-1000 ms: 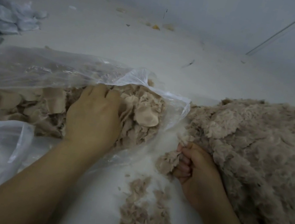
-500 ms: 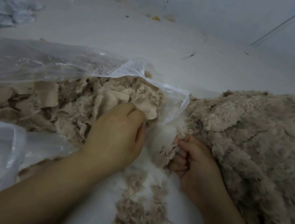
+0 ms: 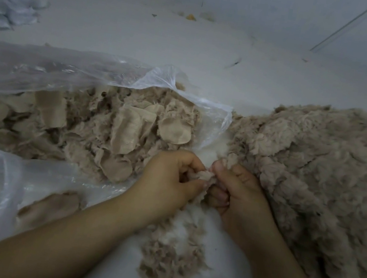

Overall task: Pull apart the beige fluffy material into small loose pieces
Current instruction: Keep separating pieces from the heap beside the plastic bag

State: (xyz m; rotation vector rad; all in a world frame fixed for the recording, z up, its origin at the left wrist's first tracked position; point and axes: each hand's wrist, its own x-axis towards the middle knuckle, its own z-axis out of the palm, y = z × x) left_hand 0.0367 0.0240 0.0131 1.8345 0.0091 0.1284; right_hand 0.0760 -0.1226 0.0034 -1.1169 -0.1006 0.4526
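left hand [image 3: 170, 180] and right hand [image 3: 239, 192] close together at centre, knuckles up, fingers curled, both pinching one small tuft of beige fluff [image 3: 205, 176] between them. left grip narrow, thumb and fingertips closed on the tuft's left side; right grip narrow too, closed on the tuft's right side, with another wisp poking up above the right fingers. big heap of fluffy beige material [image 3: 318, 177] on the right, touching the right hand's outer edge. clear plastic bag [image 3: 72, 70] on the left, mouth open toward the hands, packed with torn beige pieces [image 3: 115, 131], some flat and woven-looking. trail of small loose bits [image 3: 170, 264] on the white surface [image 3: 147, 34] below and between the forearms. crumpled pale plastic [image 3: 7, 7] at far left edge, blurred. tiny specks of debris far back on the surface.
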